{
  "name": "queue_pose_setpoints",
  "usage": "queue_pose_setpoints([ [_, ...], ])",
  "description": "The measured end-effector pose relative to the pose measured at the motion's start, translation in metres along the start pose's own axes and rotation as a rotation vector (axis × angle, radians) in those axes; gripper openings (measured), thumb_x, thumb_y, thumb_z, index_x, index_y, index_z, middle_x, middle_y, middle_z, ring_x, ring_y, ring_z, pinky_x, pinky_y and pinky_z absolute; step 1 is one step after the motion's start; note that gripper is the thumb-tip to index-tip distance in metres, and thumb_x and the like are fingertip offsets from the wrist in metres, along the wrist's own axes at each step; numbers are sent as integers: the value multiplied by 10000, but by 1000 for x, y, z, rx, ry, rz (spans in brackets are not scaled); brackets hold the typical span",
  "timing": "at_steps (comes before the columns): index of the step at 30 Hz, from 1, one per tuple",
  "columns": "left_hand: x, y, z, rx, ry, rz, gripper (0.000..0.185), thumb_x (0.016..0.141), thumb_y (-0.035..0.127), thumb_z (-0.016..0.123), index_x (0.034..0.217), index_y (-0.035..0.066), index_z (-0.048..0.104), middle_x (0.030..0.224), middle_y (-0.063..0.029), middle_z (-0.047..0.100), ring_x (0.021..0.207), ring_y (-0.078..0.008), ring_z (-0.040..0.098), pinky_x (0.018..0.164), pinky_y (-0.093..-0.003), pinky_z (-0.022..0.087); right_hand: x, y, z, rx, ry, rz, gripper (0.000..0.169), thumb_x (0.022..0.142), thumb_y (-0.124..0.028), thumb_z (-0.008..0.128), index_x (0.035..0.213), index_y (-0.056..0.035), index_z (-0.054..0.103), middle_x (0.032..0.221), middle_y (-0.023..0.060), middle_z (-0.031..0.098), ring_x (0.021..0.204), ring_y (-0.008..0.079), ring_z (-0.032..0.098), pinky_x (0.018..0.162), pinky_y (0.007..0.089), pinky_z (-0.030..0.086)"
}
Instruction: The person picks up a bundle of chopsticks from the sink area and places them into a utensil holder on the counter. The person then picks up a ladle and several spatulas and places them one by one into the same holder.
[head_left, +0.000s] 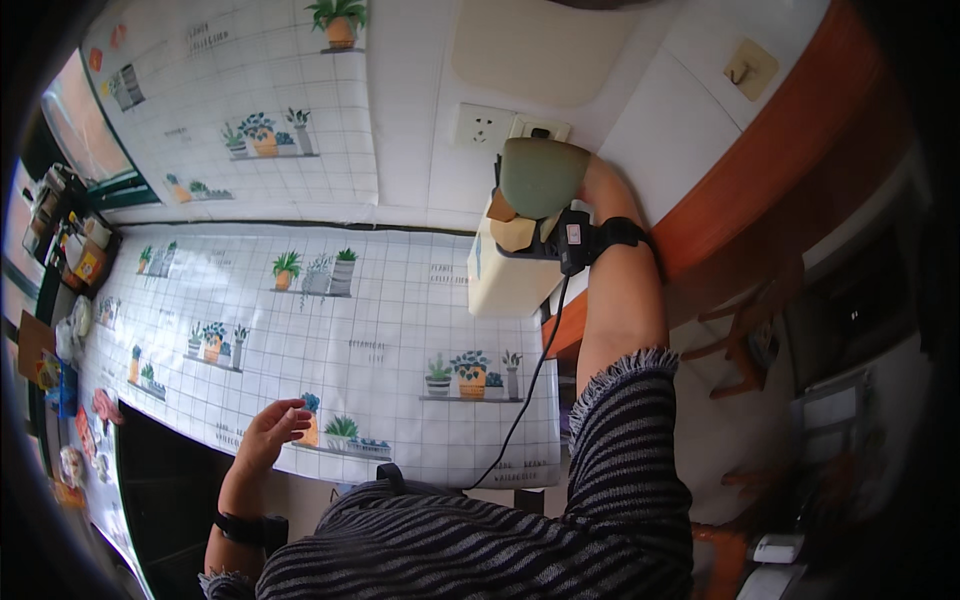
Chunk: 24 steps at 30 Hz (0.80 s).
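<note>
My right arm reaches up to the wall by the sockets, and my right hand is mostly hidden behind a grey-green bowl-like object (543, 176). Whether the fingers hold it cannot be made out. Just below it stands a cream box-shaped container (504, 281) with a dark rim and tan and yellowish pieces at its top. A black device with a cable is strapped to my right wrist. My left hand (274, 435) is raised over the near edge of the counter's printed plant-pattern cover (390, 315), fingers apart and slightly curled, holding nothing.
Two wall sockets (486, 126) are behind the container; one has a black plug. An adhesive hook (751, 70) is on the tiled wall at the upper right. A dark rack (82, 255) with packages stands far left, above a blue basket (61, 390). A wooden chair (739, 337) is at the right.
</note>
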<state>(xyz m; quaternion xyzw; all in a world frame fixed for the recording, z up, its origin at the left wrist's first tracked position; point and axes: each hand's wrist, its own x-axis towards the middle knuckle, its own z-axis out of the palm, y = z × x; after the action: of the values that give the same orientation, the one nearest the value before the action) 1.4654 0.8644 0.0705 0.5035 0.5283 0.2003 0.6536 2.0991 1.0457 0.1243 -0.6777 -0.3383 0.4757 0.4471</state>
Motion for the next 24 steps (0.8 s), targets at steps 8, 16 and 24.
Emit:
queue_pose_setpoints([
  [8,-11,9,-22,-11,85,60,501,913,409,575,1227,20,538,1068,-129,630,1008,-207,604,870,-327,475,-38,5,0,309,-145,-250,339,861,-324,603,1091,-75,617,953,85,656,820,210,635,688,362,528],
  [16,-59,-14,-85,-86,147,182,405,967,344,497,1242,50,541,1091,-96,626,1039,-190,594,897,-328,470,-236,24,121,363,622,-544,506,936,-403,513,1226,7,449,1229,154,529,1179,251,497,1029,393,355],
  [24,-184,-98,-210,-308,462,342,391,991,365,439,906,34,629,791,-41,623,744,-118,600,723,-241,475,-388,88,343,21,673,-882,245,999,-185,382,1053,20,505,1083,122,579,959,182,536,889,312,426],
])
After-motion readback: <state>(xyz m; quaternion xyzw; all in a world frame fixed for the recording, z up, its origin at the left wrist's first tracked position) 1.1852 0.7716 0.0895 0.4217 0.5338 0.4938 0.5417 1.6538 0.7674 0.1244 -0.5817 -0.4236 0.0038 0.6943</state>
